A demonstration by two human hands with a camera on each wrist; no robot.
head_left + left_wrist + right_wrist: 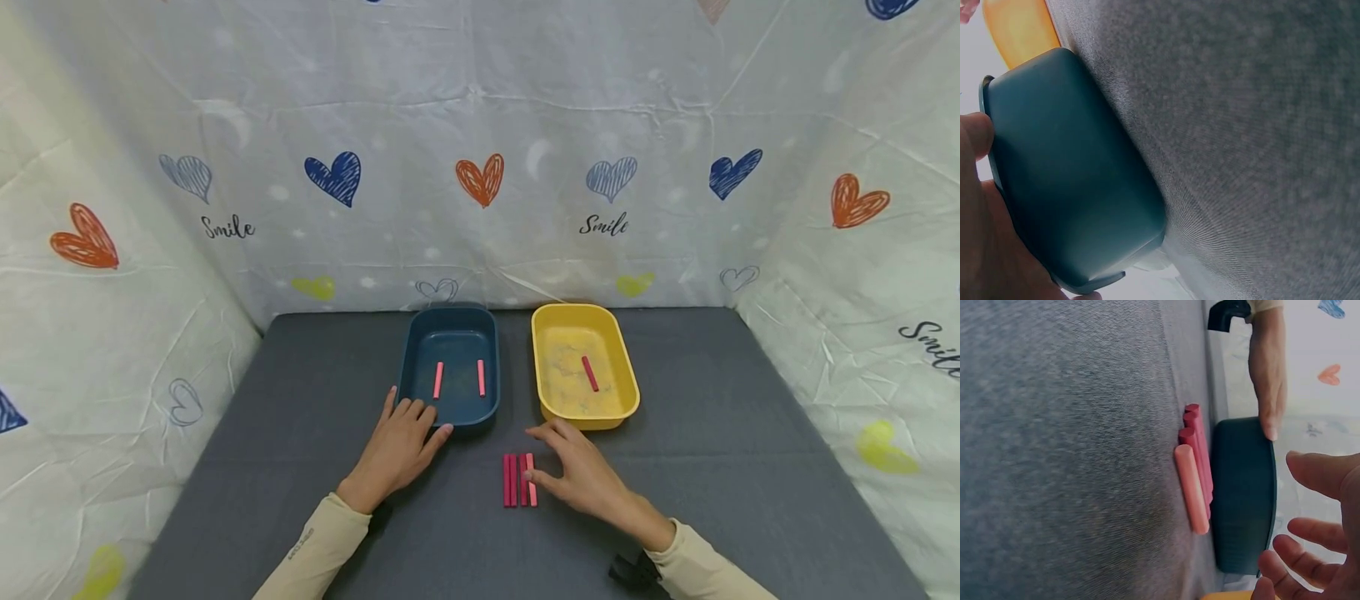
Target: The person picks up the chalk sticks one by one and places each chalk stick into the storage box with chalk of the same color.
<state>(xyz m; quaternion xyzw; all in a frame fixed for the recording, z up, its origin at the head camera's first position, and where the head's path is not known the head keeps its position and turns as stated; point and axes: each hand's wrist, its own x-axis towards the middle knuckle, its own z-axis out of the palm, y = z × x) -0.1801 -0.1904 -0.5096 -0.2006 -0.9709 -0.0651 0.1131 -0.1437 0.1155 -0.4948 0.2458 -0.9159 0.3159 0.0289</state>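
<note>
My left hand (397, 442) rests on the near left corner of a dark blue tray (459, 379), thumb along the front rim and fingers at the left side. Two light pink chalk-like sticks, one on the left (438, 381) and one on the right (482, 378), lie inside it. Between the trays and me, three dark red sticks (513, 481) and one light pink stick (1192, 489) lie side by side on the cloth. Just right of this row hovers my right hand (588, 475), thumb and fingers apart, holding nothing; the right wrist view shows its fingers loosely spread.
A yellow tray (562, 392) with smudges on its floor and one dark red stick (590, 374) stands right of the blue tray. Grey cloth (337, 367) covers the table. White printed curtains (405, 242) enclose the back and both sides.
</note>
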